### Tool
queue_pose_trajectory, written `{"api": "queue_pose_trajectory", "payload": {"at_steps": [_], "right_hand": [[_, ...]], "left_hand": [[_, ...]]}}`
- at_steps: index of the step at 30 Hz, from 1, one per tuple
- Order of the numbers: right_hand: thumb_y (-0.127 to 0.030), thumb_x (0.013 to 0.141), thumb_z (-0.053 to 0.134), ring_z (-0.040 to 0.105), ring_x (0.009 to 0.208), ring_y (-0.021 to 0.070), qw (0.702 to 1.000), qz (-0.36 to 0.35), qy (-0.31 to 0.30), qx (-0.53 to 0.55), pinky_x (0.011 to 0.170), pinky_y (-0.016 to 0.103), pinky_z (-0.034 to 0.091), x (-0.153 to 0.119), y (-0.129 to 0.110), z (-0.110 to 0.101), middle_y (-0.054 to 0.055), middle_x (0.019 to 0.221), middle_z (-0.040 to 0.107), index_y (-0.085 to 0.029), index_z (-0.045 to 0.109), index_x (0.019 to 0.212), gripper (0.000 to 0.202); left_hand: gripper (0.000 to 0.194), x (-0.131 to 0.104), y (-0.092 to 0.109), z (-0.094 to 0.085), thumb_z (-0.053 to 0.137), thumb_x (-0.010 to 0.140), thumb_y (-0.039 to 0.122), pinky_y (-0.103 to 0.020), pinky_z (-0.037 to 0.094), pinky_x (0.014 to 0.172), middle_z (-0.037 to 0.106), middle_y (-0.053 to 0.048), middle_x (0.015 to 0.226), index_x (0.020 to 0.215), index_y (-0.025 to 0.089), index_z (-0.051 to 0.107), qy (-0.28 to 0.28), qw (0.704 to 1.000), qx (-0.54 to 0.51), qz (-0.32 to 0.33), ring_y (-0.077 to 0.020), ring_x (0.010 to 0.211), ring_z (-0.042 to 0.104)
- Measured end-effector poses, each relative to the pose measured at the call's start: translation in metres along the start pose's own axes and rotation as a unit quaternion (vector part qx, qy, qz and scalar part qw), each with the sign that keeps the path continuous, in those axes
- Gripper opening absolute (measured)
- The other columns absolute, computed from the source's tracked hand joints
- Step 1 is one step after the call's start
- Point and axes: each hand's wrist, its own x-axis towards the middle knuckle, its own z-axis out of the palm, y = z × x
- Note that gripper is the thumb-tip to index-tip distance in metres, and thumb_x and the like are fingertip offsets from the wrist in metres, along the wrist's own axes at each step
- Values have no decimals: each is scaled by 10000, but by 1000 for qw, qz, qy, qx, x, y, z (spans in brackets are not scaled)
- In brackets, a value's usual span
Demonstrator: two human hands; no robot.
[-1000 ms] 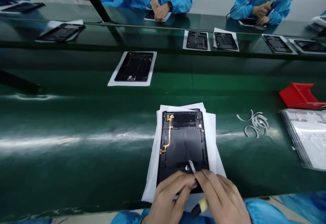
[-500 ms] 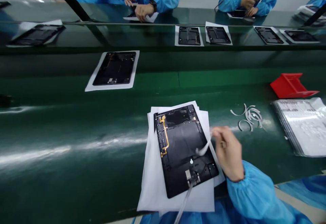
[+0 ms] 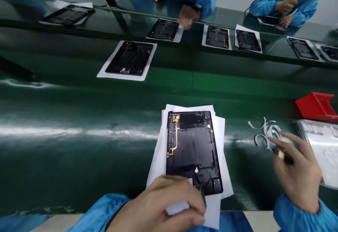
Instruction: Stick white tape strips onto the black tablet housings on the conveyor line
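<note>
Our left hand curls its fingers over the lower edge of the smooth black tablet housing, now squarer on its soft white sheets, though we cannot tell whether they grip anything. Our right hand, earlier above the housing, grips a cream-and-black tool, fingertips at the thin curled white strips. Beyond those fingers lie glossy clear plastic packs and an angular red plastic bin, contents hidden.
</note>
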Motion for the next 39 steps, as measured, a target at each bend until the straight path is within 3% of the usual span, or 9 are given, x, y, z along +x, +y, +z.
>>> {"api": "queue_pose_trajectory", "payload": {"at_steps": [5,10,13,17,20,24,29,34,39], "right_hand": [[-233,882,612,706,951,196,898,-156,-282,298,736,241,597,3,-100,-6,53,1125,706,-263,552,1277,401],[-58,888,508,705,755,106,823,-130,-349,430,727,189,588,17,-123,16,-41,960,742,-310,416,1385,565],[-22,886,503,711,819,111,804,-96,-355,467,784,207,581,19,-118,26,-40,967,742,-309,484,1318,518],[-80,900,570,707,789,117,792,-74,-368,481,723,192,566,22,-112,29,-22,942,733,-278,629,1068,266],[-97,904,579,709,806,119,785,-78,-378,485,704,188,559,28,-109,31,-12,1002,738,-280,632,1046,237],[-97,883,605,675,1054,182,795,-65,-367,478,782,229,560,36,-107,35,29,1170,697,-261,630,970,187],[-171,863,663,680,976,194,813,-44,-357,459,732,267,559,46,-109,48,53,1083,694,-233,651,867,64],[-310,848,703,654,808,163,825,-31,-346,445,643,264,526,53,-109,71,57,987,689,-201,668,828,116],[-354,841,703,639,794,168,835,-17,-338,434,668,288,526,53,-107,89,65,964,681,-191,681,820,166]], "left_hand": [[142,23,-7,0,668,881,147,-171,538,680,717,3,828,1000,208,621,65,993,-97,-6,-106,724,684],[442,23,-31,8,602,936,371,-193,510,600,625,53,704,1324,280,412,172,978,-118,-18,-101,593,612],[369,14,-53,12,408,1004,461,-266,504,687,628,-13,812,1291,240,478,235,971,53,9,-141,711,607],[445,-7,-71,21,383,970,550,-420,418,968,610,-109,1234,1123,234,656,52,935,344,71,-291,1196,501],[586,-18,-75,24,409,890,674,-434,342,1038,565,-98,1348,1226,249,633,-7,888,451,83,-318,1294,414],[560,-27,-78,16,409,948,594,-431,268,1101,579,-128,1345,1275,184,606,52,857,511,49,-303,1306,432],[302,-35,-73,20,512,977,252,-459,276,1100,587,-164,1315,1235,135,616,187,835,515,-41,-303,1293,460],[368,-32,-66,36,522,956,465,-367,161,1161,595,-52,1330,1254,277,627,123,878,462,10,-247,1326,413],[613,-27,-68,31,449,900,654,-440,118,1157,498,-132,1431,1329,238,585,78,848,524,-18,-339,1377,332]]}}
